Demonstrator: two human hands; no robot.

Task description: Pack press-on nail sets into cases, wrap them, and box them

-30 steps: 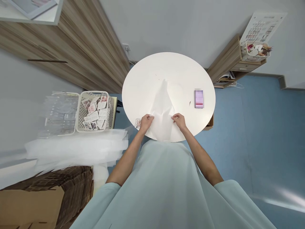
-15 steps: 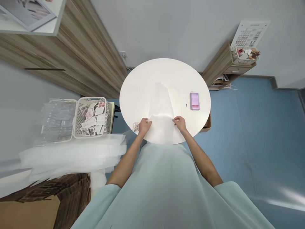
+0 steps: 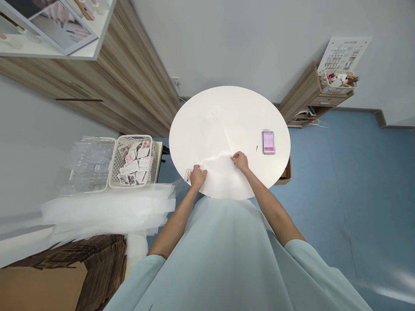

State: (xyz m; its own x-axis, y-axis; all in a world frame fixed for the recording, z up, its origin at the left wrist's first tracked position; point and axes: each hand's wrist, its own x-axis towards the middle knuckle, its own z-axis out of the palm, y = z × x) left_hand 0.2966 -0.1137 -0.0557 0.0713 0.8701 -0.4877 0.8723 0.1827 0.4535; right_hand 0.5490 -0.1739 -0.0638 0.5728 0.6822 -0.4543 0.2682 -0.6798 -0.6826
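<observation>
White and oval in my head view, the table point(image 3: 246, 103) sits mid-frame as I watch from a distance, a stack of translucent sheeting point(image 3: 110, 211) off to its left. Over the table's near half lies a single translucent sheet point(image 3: 218, 175), and here is the change: a second ago it was gathered to a narrow point past the table's centre; now that point no longer shows, and a bright, rippled ridge crosses it between the hands. I judge the sheet to be mostly settled, the ridge being the part that is not lying flat. The right hand point(image 3: 240, 160), right of the table's centre on the near half, pinches the sheet's edge between thumb and fingers. The left hand point(image 3: 198, 176), by the table's near-left rim, is curled at the opposite edge; I cannot tell whether it grips or merely touches. A purple-and-pink block point(image 3: 268, 142), too pixelated for me to identify, lies toward the table's right rim. Smallest, a little packet point(image 3: 187, 175) rests at the table's near-left rim, just beside the left hand.
</observation>
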